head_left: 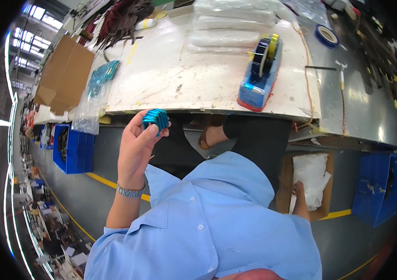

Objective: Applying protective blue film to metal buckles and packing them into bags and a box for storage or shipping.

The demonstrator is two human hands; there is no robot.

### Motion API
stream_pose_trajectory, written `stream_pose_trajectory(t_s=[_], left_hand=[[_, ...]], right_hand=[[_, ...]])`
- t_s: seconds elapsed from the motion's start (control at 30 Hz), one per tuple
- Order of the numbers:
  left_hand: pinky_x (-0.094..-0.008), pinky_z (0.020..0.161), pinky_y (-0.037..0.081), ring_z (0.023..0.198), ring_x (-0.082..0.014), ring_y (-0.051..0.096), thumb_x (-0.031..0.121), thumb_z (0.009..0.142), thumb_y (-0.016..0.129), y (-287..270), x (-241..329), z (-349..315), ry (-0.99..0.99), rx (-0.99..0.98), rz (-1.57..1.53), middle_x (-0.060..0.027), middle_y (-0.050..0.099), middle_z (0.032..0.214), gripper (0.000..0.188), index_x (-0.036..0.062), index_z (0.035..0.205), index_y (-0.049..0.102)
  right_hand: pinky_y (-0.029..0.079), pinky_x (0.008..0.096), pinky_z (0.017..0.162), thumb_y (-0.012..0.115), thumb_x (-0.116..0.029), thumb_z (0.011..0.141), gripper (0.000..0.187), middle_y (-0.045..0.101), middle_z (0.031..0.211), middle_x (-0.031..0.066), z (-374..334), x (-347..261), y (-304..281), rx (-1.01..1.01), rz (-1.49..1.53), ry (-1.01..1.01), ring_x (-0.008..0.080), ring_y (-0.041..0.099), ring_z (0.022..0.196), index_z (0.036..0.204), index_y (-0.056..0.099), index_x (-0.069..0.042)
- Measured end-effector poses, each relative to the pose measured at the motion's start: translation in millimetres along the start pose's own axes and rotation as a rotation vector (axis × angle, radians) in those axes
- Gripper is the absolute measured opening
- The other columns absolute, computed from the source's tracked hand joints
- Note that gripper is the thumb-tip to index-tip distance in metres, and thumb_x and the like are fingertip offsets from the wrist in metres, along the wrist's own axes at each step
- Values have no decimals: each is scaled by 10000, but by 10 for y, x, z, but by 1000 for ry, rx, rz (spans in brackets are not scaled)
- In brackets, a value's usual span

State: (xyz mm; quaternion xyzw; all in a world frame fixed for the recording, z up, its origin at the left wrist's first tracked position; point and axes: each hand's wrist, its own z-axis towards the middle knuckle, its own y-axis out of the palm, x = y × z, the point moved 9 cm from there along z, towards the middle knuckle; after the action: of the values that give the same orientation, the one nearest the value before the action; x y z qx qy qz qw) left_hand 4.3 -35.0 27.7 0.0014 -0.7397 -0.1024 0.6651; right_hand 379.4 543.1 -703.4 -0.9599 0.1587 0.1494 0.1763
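Note:
My left hand (138, 137) is raised at the table's front edge, its fingers closed around a shiny teal ribbed bundle (156, 120). The bundle looks like several glossy pieces stacked together; their exact kind is not clear. Down at my right side, my right hand (300, 190) reaches into an open cardboard box (284, 186). It is at the edge of crumpled white sheeting (311, 175) in that box, and its fingers are hidden. More teal pieces in clear plastic (102, 77) lie at the left end of the white table (161, 79).
A blue tape dispenser (254, 95) stands near the table's front edge. Behind it lie stacked clear plastic bags (231, 28). A blue tape roll (326, 36) rests on the metal surface at right. Blue bins (79, 151) stand left, another blue bin (371, 186) right. A brown carton (65, 70) is far left.

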Motion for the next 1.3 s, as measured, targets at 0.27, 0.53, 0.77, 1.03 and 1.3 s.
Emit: stream_pose_trajectory(t_s=[0.27, 0.53, 0.77, 1.03, 1.3], left_hand=[[-356, 956, 583, 1066, -196, 703, 175, 1025, 753, -836, -139, -212, 10, 197, -241, -105, 735, 1147, 327, -26, 1269, 672], [-336, 887, 620, 960, -205, 709, 174, 990, 811, -3337, -35, -435, 297, 760, -368, -108, 733, 1023, 233, -23, 1065, 711], [-349, 794, 642, 878, -198, 727, 103, 948, 827, -4601, -198, 145, 219, 846, 41, -96, 736, 1024, 247, -67, 1077, 704], [-374, 878, 587, 944, -258, 751, 352, 868, 855, -4067, 180, 1145, 329, 434, 733, -177, 792, 1159, 550, -36, 1240, 742], [-443, 1157, 443, 1349, -362, 559, 339, 952, 746, -3941, 91, 1615, 449, 434, 1511, -162, 618, 1457, 444, 122, 1340, 732]], right_hand=[[619, 521, 871, 768, -403, 906, 433, 772, 1084, 256, -1510, -1664, -393, 66, -1410, -325, 413, 765, 988, 1069, 772, -1], [553, 375, 696, 673, -122, 1020, 143, 735, 852, 184, -6301, -4337, 1653, -14, -708, -1470, 306, 732, 774, 1033, 726, 11], [588, 419, 799, 718, -81, 964, 263, 748, 1027, 153, -7837, -4316, 3596, -648, -780, -2092, 350, 733, 918, 1222, 700, -35], [560, 416, 732, 734, -238, 990, 703, 570, 1024, 112, -8717, -4337, 5441, -610, -932, -2388, 288, 639, 865, 1610, 430, -109], [530, 432, 953, 845, -326, 858, 801, 592, 1218, 188, -8848, -4736, 6642, -242, -748, -2555, 329, 612, 1108, 1519, 508, -23]])
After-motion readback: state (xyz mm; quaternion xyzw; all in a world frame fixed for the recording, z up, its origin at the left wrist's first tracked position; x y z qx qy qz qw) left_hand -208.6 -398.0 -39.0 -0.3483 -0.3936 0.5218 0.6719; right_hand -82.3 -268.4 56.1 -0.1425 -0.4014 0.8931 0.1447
